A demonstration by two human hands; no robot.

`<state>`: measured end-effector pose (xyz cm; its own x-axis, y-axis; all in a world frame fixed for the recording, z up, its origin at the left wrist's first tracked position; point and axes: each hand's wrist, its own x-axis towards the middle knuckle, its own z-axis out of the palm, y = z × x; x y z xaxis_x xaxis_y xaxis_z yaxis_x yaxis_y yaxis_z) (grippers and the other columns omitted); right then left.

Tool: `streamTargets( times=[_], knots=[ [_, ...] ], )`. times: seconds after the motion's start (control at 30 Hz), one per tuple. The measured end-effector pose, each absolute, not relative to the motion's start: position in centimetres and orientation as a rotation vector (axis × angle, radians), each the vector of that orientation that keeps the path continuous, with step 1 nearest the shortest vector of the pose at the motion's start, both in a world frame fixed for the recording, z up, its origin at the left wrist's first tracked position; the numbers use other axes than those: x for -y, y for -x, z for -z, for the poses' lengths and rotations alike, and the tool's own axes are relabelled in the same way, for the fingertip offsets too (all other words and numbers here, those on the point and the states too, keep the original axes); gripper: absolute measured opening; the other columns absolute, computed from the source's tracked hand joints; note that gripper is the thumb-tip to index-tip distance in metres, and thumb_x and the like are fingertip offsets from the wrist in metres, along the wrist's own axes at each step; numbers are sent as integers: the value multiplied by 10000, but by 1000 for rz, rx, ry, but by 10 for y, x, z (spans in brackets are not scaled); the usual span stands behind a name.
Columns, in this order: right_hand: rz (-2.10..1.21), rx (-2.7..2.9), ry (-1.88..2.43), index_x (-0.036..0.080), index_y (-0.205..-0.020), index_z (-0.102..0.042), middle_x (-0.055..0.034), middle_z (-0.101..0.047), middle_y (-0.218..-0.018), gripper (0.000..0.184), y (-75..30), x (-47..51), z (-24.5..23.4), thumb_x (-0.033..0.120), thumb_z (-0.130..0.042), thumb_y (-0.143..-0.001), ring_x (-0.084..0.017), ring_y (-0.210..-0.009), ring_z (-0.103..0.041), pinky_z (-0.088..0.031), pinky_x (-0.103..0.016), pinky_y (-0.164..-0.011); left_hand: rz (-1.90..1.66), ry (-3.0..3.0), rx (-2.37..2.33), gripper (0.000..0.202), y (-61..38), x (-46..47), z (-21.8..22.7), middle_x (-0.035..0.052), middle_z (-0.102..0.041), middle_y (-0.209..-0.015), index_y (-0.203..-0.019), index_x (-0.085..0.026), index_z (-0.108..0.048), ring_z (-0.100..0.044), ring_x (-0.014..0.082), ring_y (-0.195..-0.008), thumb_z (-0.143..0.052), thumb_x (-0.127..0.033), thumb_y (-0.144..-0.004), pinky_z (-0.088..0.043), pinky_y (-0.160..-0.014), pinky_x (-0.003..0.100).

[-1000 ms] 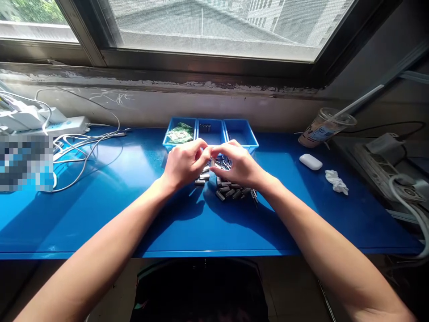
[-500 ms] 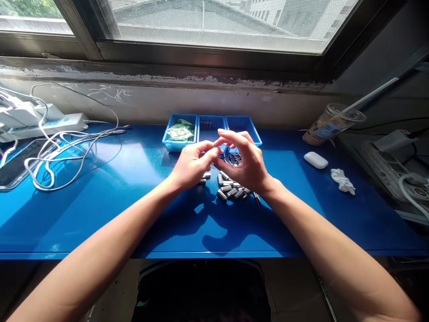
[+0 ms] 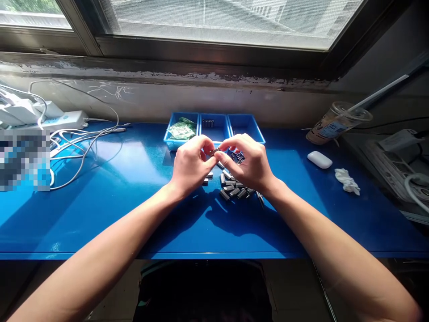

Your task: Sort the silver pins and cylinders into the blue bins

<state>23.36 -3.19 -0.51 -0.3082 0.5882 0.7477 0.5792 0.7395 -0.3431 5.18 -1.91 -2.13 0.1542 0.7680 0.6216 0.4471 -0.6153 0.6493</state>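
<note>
My left hand (image 3: pixel 191 162) pinches a small metal piece between thumb and forefinger, much like the hex standoffs lying below. The fingertips of my right hand (image 3: pixel 250 160) close on the right end of this held standoff (image 3: pixel 213 152). Below my hands on the blue table, a pile of silvery hex standoffs (image 3: pixel 233 192) lies near my right wrist. A few more standoffs (image 3: pixel 205 181) rest by my left hand. Dark screws (image 3: pixel 238 157) show partly behind my right fingers.
A three-part blue bin (image 3: pixel 198 129) stands behind my hands, with green packets (image 3: pixel 182 129) at left and several small metal cylinders (image 3: pixel 208 123) in the middle. White cables (image 3: pixel 85 154) lie left. At right are a drink cup (image 3: pixel 335 125), a white case (image 3: pixel 319 160) and crumpled tissue (image 3: pixel 347 181).
My right hand's raised fingers have come down and closed at the held standoff, which now shows between both hands. The view has shifted slightly.
</note>
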Motion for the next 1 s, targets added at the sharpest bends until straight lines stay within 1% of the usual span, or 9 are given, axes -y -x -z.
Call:
streamTargets(
  times=[0.1,0.2,0.3,0.4,0.57,0.63,0.73,0.87,1.0],
  knots=[
    [-5,1982,926,229,-884,-676,-54,-751,-866,218,-233,31,6,422,-670,-987,-231,-816,-666,-541,-385,-763,-1450,-2177,-1140,146,-51,20,21,-23,-637,-770,-805,-190,-599,-554,108,-616,-730,-216,-864,-425,-595,248],
    [-12,2015,932,228,-848,-660,-56,-746,-865,227,-233,31,8,399,-653,-998,-232,-827,-662,-529,-385,-771,-1449,-2206,-1123,179,-51,21,20,-25,-614,-754,-790,-189,-573,-532,107,-615,-732,-223,-866,-404,-589,247],
    [-6,2047,901,227,-860,-651,-56,-742,-867,172,-233,31,9,340,-643,-989,-231,-821,-660,-525,-386,-767,-1442,-2217,-1139,192,-51,22,20,-34,-582,-716,-760,-192,-535,-495,109,-612,-714,-180,-828,-378,-584,249],
    [42,2051,873,223,-903,-652,-50,-740,-866,103,-231,31,10,289,-641,-981,-223,-797,-649,-520,-385,-769,-1413,-2221,-1152,207,-50,21,20,-36,-575,-701,-742,-194,-511,-476,110,-608,-705,-189,-816,-365,-578,252],
    [74,2051,869,218,-980,-677,-60,-762,-933,50,-232,31,9,245,-636,-988,-234,-863,-662,-526,-392,-804,-1371,-2251,-1166,140,-50,20,20,-18,-650,-781,-840,-189,-610,-538,113,-618,-723,-268,-865,-401,-596,254],
    [76,2039,897,220,-1015,-689,-63,-762,-943,66,-234,30,8,239,-634,-985,-244,-883,-667,-530,-398,-801,-1352,-2256,-1159,90,-50,21,19,0,-690,-850,-927,-190,-669,-568,119,-642,-710,-262,-890,-432,-620,257],
    [92,2028,902,214,-1043,-701,-71,-759,-951,94,-236,29,7,221,-626,-988,-249,-883,-666,-537,-400,-793,-1317,-2257,-1149,129,-50,22,17,12,-715,-915,-1022,-192,-716,-591,120,-651,-696,-217,-897,-461,-637,260],
    [117,2029,884,214,-1066,-711,-79,-762,-976,118,-236,29,8,211,-610,-1004,-251,-895,-668,-543,-407,-815,-1298,-2288,-1158,166,-49,22,18,23,-717,-956,-1064,-199,-743,-597,122,-644,-658,-201,-921,-477,-637,269],
    [103,2035,894,224,-1094,-716,-79,-765,-999,149,-235,31,8,209,-595,-1007,-255,-915,-673,-549,-414,-834,-1333,-2329,-1149,168,-49,21,19,26,-722,-936,-1068,-198,-747,-599,132,-659,-649,-202,-932,-480,-642,273]
  ],
)
